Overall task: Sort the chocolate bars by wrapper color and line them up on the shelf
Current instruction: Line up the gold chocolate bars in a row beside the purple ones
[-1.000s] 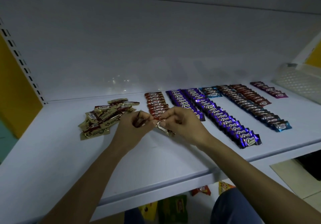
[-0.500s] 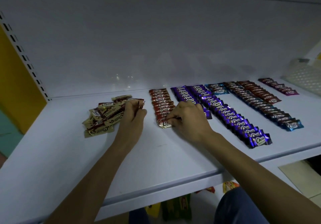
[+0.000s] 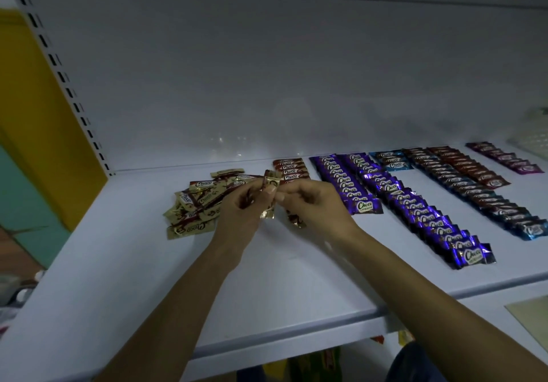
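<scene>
Shelf (image 3: 296, 292): white board, with a loose heap at the left and tidy rows to the right.
Left hand (image 3: 237, 206): grasping a gold bar (image 3: 269, 193) upright, above the shelf between the heap and the red row; a thin dark-red strip (image 3: 262, 180) also caught in the fingers, perhaps a second bar seen edge-on.
Right hand (image 3: 317, 203): fingers curled, thumb and forefinger tips right at the gold bar's right edge; pinching it or only beside it, impossible to tell.
Heap (image 3: 192, 206): gold bars lying crosswise, unsorted, just left of the left hand.
Red row (image 3: 289, 168): short line at the back, front end hidden by the hands.
Other rows: two purple rows (image 3: 415, 212), then blue, dark and magenta ones further right, all lined up.
Step in hand: likely passing the gold bar across for placing.
Doing it well: take one bar only; turn the label up and the same way as the neighbours; lay it parallel to the red row, edges overlapping evenly; keep the dark-red strip apart for its own line.
Risk: slippery foil, so a firm pinch at the wrapper's end.
</scene>
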